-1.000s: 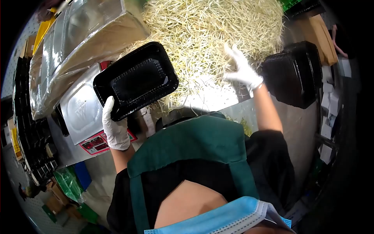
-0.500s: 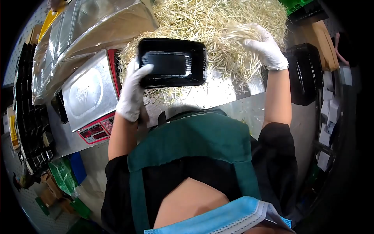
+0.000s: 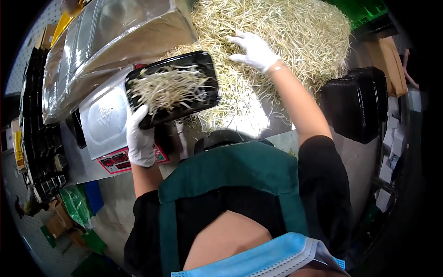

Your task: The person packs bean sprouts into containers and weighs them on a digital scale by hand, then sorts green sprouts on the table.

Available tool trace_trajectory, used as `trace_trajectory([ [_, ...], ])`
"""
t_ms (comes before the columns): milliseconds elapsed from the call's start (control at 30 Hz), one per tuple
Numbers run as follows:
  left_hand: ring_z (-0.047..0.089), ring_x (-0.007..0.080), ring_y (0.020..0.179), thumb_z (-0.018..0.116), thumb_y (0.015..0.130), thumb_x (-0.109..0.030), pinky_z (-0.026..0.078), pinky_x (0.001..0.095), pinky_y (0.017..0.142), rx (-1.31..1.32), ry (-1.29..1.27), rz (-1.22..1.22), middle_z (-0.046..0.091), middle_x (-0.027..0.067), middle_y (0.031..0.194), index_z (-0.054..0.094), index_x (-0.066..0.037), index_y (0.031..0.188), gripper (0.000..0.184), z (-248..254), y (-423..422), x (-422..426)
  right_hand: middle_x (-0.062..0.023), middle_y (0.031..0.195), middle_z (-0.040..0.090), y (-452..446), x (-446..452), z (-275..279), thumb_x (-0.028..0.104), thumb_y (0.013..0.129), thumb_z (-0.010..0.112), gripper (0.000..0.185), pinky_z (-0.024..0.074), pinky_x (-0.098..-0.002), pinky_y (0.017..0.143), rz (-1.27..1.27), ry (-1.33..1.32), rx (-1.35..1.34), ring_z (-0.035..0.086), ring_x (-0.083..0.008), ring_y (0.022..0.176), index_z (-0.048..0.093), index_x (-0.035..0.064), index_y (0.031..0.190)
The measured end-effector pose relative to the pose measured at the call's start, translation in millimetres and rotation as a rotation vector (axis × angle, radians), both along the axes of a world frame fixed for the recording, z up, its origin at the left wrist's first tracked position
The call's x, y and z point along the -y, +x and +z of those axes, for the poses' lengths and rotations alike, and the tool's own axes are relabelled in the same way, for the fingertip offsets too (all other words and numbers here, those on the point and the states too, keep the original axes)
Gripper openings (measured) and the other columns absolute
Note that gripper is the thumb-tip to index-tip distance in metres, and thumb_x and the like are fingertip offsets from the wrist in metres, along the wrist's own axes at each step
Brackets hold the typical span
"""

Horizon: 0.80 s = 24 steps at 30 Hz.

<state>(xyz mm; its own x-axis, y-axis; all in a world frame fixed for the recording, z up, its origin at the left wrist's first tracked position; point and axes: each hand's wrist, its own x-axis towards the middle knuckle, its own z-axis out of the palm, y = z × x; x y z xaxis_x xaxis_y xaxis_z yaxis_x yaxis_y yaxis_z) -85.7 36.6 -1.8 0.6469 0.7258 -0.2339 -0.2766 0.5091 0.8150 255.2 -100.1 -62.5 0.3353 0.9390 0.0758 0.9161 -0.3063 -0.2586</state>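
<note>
My left hand (image 3: 141, 141), in a white glove, grips the near left corner of a black plastic tray (image 3: 210, 92). A loose bunch of bean sprouts (image 3: 170, 87) lies in that tray, which is tilted and partly over the scale. My right hand (image 3: 255, 52), also gloved, has its fingers spread and holds nothing. It is over a large heap of bean sprouts (image 3: 295, 37) on the metal table (image 3: 249, 115). The scale (image 3: 104, 122) has a silver plate and a red front panel, part of it hidden by the tray and my left hand.
Large clear plastic wrapping (image 3: 120, 51) stands at the back left. Stacked black trays (image 3: 357, 104) sit at the right, with more black trays (image 3: 39, 134) at the far left. A green crate (image 3: 362, 11) is at the back right, near a cardboard box (image 3: 387, 64).
The sprouts that my right hand held are now in the tray. My left hand has moved the tray left toward the scale. My right hand has moved left and opened.
</note>
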Motion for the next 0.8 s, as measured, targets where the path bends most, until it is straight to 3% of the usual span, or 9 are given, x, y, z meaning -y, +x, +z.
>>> trace_trajectory([
  [133,0.060,0.0296,0.108,0.056,0.085,-0.015,0.049,0.0413,0.095,-0.009,0.064,0.264,0.060,0.0160,0.120,0.048,0.002,0.130,0.048,5.5,-40.3,-20.7,-0.0161,0.139,0.045,-18.0,2.7,-22.0,0.051,0.086,0.058,0.054,0.0353,-0.0394,0.108,-0.225,0.031,0.242,0.043,-0.0347,0.128,0.053,0.0187,0.129],
  [200,0.064,0.0296,0.101,0.055,0.087,-0.018,0.056,0.0413,0.078,-0.122,0.125,0.432,0.062,0.0171,0.118,0.050,0.002,0.127,0.045,8.6,-62.3,-28.5,-0.0151,0.133,0.052,-14.9,22.7,-19.4,0.044,0.083,0.065,0.050,0.0370,-0.0433,0.106,-0.125,-0.202,-0.093,0.046,-0.0343,0.127,0.059,0.0155,0.123],
  [333,0.067,0.0242,0.090,0.061,0.087,-0.023,0.056,0.0364,0.063,-0.278,0.119,0.451,0.067,0.0152,0.107,0.062,-0.001,0.111,0.032,4.3,-117.6,-72.4,-0.0144,0.128,0.054,-22.7,70.6,-8.7,0.040,0.086,0.057,0.036,0.0424,-0.0389,0.098,0.131,0.057,0.048,0.051,-0.0300,0.116,0.059,0.0085,0.105],
  [400,0.064,0.0218,0.098,0.063,0.089,-0.023,0.053,0.0310,0.074,-0.539,0.393,0.558,0.063,0.0150,0.116,0.051,0.001,0.128,0.047,5.8,-122.2,-83.3,-0.0178,0.129,0.054,-1.5,66.0,20.9,0.040,0.086,0.058,0.042,0.0391,-0.0420,0.103,-0.183,0.129,-0.124,0.049,-0.0300,0.120,0.058,0.0073,0.112],
  [467,0.056,0.0180,0.107,0.065,0.090,-0.019,0.043,0.0322,0.093,-0.693,0.748,0.768,0.057,0.0141,0.125,0.048,0.005,0.130,0.050,9.9,-115.8,-83.9,-0.0188,0.146,0.037,36.6,50.8,9.0,0.048,0.083,0.063,0.070,0.0275,-0.0500,0.111,-0.326,0.311,0.129,0.032,-0.0394,0.134,0.040,0.0186,0.142],
  [500,0.055,0.0211,0.109,0.066,0.088,-0.019,0.042,0.0330,0.093,-0.659,0.929,0.917,0.055,0.0157,0.128,0.051,0.005,0.128,0.049,16.9,-101.4,-77.0,-0.0177,0.150,0.030,43.1,39.0,5.7,0.054,0.077,0.068,0.078,0.0351,-0.0505,0.106,-0.483,0.320,0.253,0.024,-0.0406,0.137,0.039,0.0216,0.142],
  [600,0.055,0.0261,0.112,0.067,0.085,-0.015,0.040,0.0336,0.098,-0.739,1.193,0.920,0.055,0.0188,0.129,0.051,0.005,0.128,0.050,55.0,-55.9,-32.0,-0.0169,0.151,0.027,40.9,12.8,4.4,0.055,0.073,0.070,0.083,0.0378,-0.0518,0.104,-0.696,0.110,0.205,0.019,-0.0469,0.136,0.039,0.0219,0.143],
  [700,0.054,0.0255,0.116,0.061,0.086,-0.004,0.042,0.0348,0.098,-0.541,1.335,0.794,0.055,0.0186,0.129,0.050,0.005,0.128,0.045,46.4,-28.6,-9.9,-0.0167,0.146,0.037,56.3,24.2,-16.9,0.047,0.078,0.070,0.070,0.0382,-0.0482,0.105,-0.636,0.244,0.202,0.032,-0.0410,0.132,0.045,0.0194,0.138],
  [800,0.055,0.0250,0.116,0.055,0.084,0.005,0.042,0.0344,0.099,-0.459,1.113,0.600,0.055,0.0191,0.128,0.052,0.007,0.123,0.039,32.0,-6.4,3.3,-0.0125,0.123,0.057,72.0,72.7,-42.2,0.031,0.083,0.069,0.050,0.0412,-0.0397,0.103,-0.438,0.328,-0.061,0.053,-0.0295,0.113,0.054,0.0130,0.127],
])
